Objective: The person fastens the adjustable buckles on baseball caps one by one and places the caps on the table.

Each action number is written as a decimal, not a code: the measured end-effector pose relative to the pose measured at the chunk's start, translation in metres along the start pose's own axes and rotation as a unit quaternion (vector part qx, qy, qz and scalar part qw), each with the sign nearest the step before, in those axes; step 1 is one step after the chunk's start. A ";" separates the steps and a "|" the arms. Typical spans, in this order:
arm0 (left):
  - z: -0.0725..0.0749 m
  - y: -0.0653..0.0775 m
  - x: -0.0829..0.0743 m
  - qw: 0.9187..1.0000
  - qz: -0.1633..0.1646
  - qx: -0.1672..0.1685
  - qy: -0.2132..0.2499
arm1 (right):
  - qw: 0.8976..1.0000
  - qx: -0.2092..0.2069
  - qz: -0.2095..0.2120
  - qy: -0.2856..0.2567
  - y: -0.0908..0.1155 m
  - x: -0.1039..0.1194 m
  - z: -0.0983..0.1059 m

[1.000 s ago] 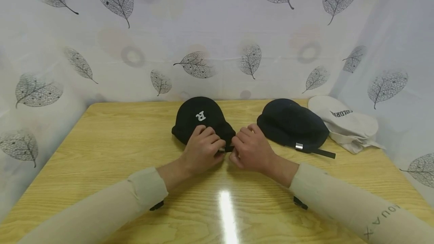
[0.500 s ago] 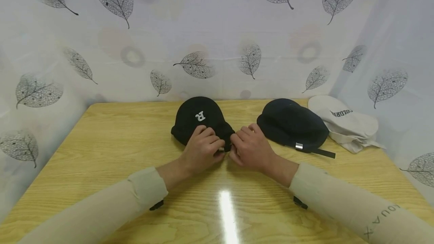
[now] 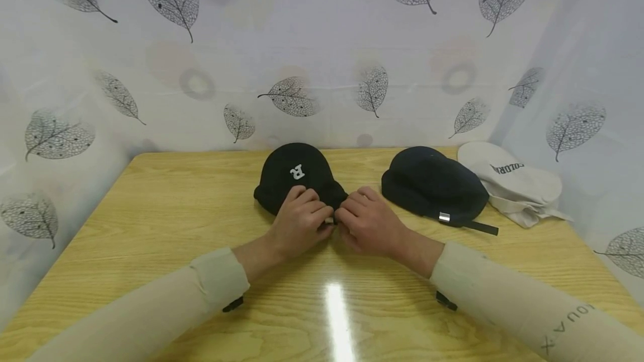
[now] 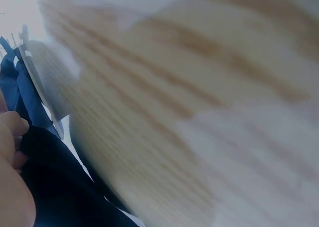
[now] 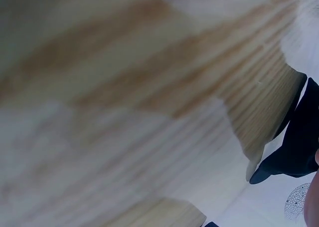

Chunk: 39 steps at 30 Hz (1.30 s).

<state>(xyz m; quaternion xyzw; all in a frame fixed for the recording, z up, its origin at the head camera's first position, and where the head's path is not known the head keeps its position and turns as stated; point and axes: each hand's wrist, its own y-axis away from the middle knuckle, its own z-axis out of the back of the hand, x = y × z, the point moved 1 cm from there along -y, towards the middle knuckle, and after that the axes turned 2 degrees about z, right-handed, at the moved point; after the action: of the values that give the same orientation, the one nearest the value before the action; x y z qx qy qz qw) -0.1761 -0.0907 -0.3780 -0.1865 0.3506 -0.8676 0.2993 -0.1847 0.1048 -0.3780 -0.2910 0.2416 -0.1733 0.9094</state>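
Note:
A black cap (image 3: 294, 158) with a white letter R on its crown lies on the wooden table in the head view. My left hand (image 3: 302, 221) grips its near edge with curled fingers. Close beside it, my right hand (image 3: 369, 222) pinches the cap's near right edge, where a strap is now hidden by the fingers. In the left wrist view, fingers of the left hand (image 4: 15, 142) hold dark cloth of the cap (image 4: 55, 182). At the right edge of the right wrist view, a bit of the right hand (image 5: 313, 202) meets the cap's dark cloth (image 5: 294, 149).
To the right lies a dark navy cap (image 3: 432, 183) with a metal buckle and a loose strap end. Behind it, a cream cap (image 3: 513, 175) with dark lettering lies near the table's right edge. A leaf-print curtain (image 3: 327, 43) stands around the wooden table (image 3: 181, 200).
My right hand has moved slightly left, close to the left hand. The strap that showed between the hands a second ago is now covered. The left hand stays in place.

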 end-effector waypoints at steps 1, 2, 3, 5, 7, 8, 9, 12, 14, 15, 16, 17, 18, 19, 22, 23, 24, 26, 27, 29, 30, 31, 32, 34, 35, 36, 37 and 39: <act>0.000 0.000 0.000 1.000 0.001 0.000 0.001 | 1.000 0.001 0.003 -0.001 0.000 0.000 0.000; 0.000 0.000 0.000 1.000 0.001 -0.001 0.000 | 1.000 0.001 0.006 -0.003 0.000 0.001 0.000; 0.000 0.000 0.000 1.000 0.001 -0.002 0.000 | 1.000 0.002 0.006 -0.005 0.000 0.001 0.000; 0.001 0.000 0.000 1.000 0.005 -0.006 0.000 | 1.000 0.002 0.006 -0.007 0.000 0.001 0.000; 0.001 0.000 0.001 1.000 0.010 -0.012 -0.004 | 1.000 0.000 0.003 -0.006 0.000 0.001 0.000; 0.001 0.000 0.001 1.000 0.012 -0.016 -0.008 | 1.000 -0.002 0.001 -0.005 0.000 0.001 0.000; 0.002 0.000 0.001 1.000 0.016 -0.020 -0.014 | 1.000 -0.003 -0.001 -0.003 0.000 0.001 0.000; 0.002 0.001 0.002 0.999 0.023 -0.029 -0.028 | 1.000 -0.011 -0.006 0.007 0.000 0.001 0.000; 0.003 0.001 0.002 0.999 0.027 -0.034 -0.032 | 1.000 -0.019 -0.012 0.013 0.000 0.001 0.000; 0.003 0.001 0.002 0.998 0.029 -0.037 -0.033 | 0.999 -0.024 -0.015 0.016 0.000 0.001 0.000; 0.003 0.002 0.002 0.998 0.029 -0.040 -0.033 | 0.999 -0.028 -0.019 0.018 -0.001 0.001 0.001; 0.003 0.002 0.002 0.998 0.030 -0.043 -0.034 | 0.999 -0.033 -0.023 0.023 -0.001 0.001 0.001; 0.003 0.001 0.001 0.998 0.030 -0.047 -0.036 | 0.998 -0.038 -0.028 0.028 -0.001 0.001 0.001; 0.003 0.001 0.001 0.997 0.031 -0.050 -0.039 | 0.998 -0.042 -0.033 0.034 -0.002 0.001 0.002; 0.004 0.000 0.001 0.997 0.032 -0.060 -0.046 | 0.996 -0.055 -0.046 0.054 -0.003 0.001 0.003; 0.005 -0.001 0.000 0.996 0.033 -0.064 -0.048 | 0.995 -0.058 -0.051 0.060 -0.003 0.001 0.004; 0.005 -0.001 0.000 0.996 0.032 -0.068 -0.049 | 0.995 -0.060 -0.054 0.063 -0.003 0.000 0.004; 0.005 -0.002 0.000 0.996 0.029 -0.075 -0.050 | 0.994 -0.058 -0.058 0.066 -0.003 0.000 0.005; 0.005 -0.002 0.000 0.995 0.026 -0.079 -0.050 | 0.994 -0.055 -0.059 0.067 -0.003 0.000 0.005; 0.005 -0.002 0.000 0.995 0.021 -0.089 -0.045 | 0.995 -0.049 -0.055 0.067 -0.003 -0.001 0.005; 0.005 -0.002 0.000 0.994 0.020 -0.094 -0.042 | 0.995 -0.045 -0.053 0.068 -0.003 -0.001 0.004; 0.005 -0.002 0.000 0.994 0.018 -0.099 -0.039 | 0.995 -0.041 -0.051 0.070 -0.003 0.000 0.004; 0.004 -0.002 0.000 0.994 0.017 -0.103 -0.034 | 0.995 -0.039 -0.049 0.073 -0.003 0.000 0.004; 0.005 -0.002 0.000 0.994 0.015 -0.109 -0.025 | 0.995 -0.033 -0.047 0.080 -0.002 0.000 0.003; 0.005 -0.002 0.000 0.994 0.015 -0.111 -0.021 | 0.995 -0.030 -0.047 0.084 -0.002 0.000 0.003; 0.005 -0.002 0.000 0.993 0.015 -0.112 -0.017 | 0.995 -0.026 -0.049 0.088 -0.002 0.000 0.003; 0.006 -0.002 0.000 0.993 0.015 -0.113 -0.012 | 0.994 -0.024 -0.050 0.093 -0.002 0.000 0.002; 0.006 -0.002 0.000 0.993 0.015 -0.114 -0.002 | 0.993 -0.018 -0.053 0.099 -0.002 0.000 0.002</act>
<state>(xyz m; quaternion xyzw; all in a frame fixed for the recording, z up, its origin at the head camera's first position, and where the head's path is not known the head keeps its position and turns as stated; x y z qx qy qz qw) -0.1737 -0.0926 -0.3722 -0.2159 0.4490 -0.8171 0.2900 -0.1839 0.1037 -0.3755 -0.3015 0.3181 -0.2450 0.8648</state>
